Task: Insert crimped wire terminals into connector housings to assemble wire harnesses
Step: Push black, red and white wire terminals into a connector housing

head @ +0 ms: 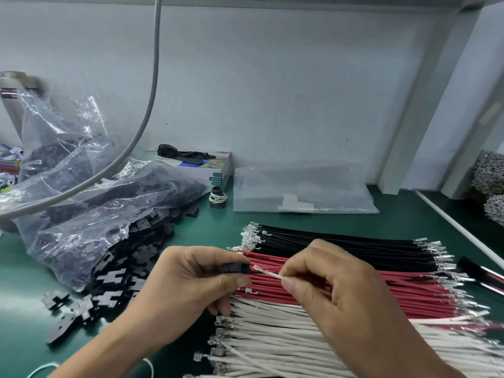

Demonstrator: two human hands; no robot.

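Your right hand pinches a thin white crimped wire near its terminal.
Your left hand clamps the small black plastic housing just ahead, cavity facing the terminal for straight insertion.

Glossy clear plastic bag — matt green mat.

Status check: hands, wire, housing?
Left hand grips black housing. Right hand pinches white wire, terminal tip just short of housing, not yet in. Path between them open.
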